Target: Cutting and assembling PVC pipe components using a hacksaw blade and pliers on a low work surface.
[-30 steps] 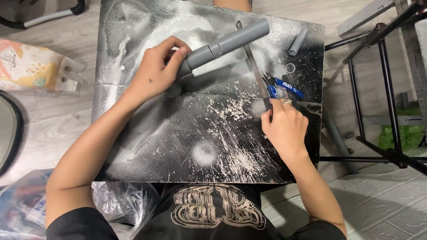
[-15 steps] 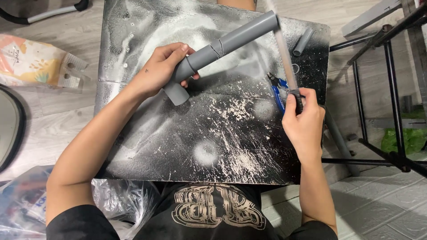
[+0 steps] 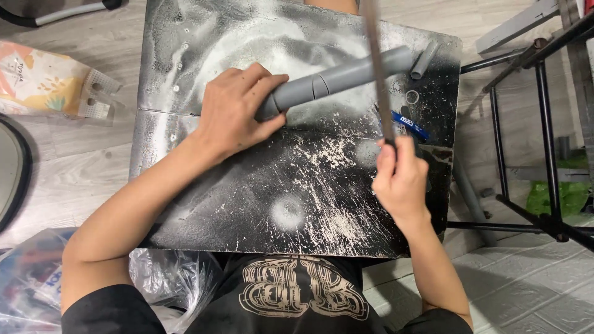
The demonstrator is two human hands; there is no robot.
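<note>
My left hand grips a grey plastic pipe that lies slanted across a dark, dust-streaked board. The pipe shows a cut line near its middle. My right hand holds the lower end of a thin saw blade, which stands up and crosses over the pipe's right part. A blue-handled tool lies on the board just beyond my right hand. A short grey pipe piece and a small ring rest near the board's far right corner.
White dust and shavings cover the board. A black metal frame stands to the right. A printed bag lies at the left on the wooden floor, with clear plastic bags near my left elbow. Something green sits under the frame.
My right hand picked the saw blade up off the board and swung it leftward, upright over the pipe. My left hand kept hold of the pipe, which shifted slightly.
</note>
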